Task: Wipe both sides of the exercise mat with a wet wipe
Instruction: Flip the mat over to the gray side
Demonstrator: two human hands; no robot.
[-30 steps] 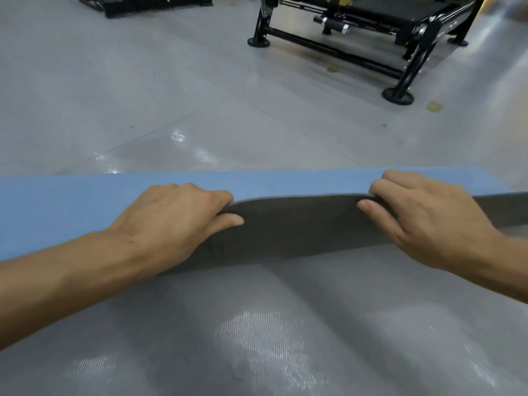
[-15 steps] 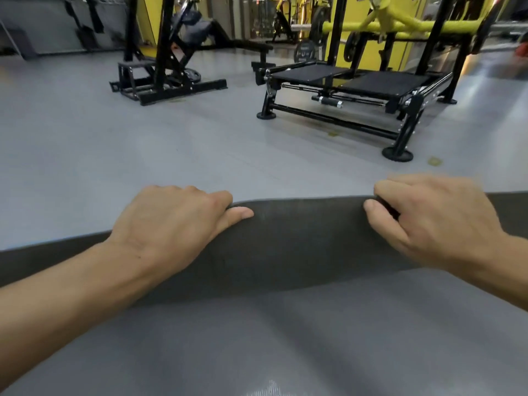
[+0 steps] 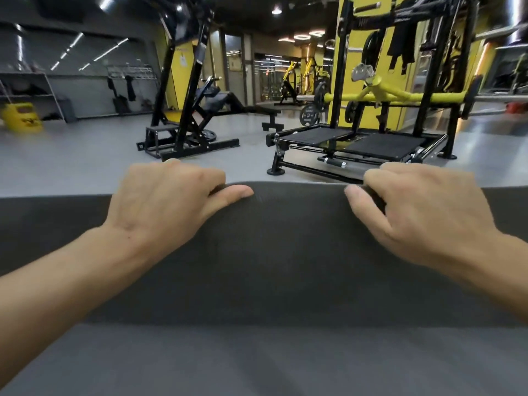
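Gripping the mat (image 3: 285,252), left hand (image 3: 165,207) and right hand (image 3: 423,215) face a rack (image 3: 383,144).

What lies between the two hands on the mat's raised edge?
Only bare dark mat: its edge runs uncovered from the left hand to the right hand, with nothing on it, in the head view.

The mat (image 3: 285,252) spans the foreground, its top edge gripped by the left hand (image 3: 165,204) at left and the right hand (image 3: 423,212) at right, well apart, while behind it on the floor (image 3: 71,161) a weight machine (image 3: 183,132) stands left of a platform machine (image 3: 357,144).
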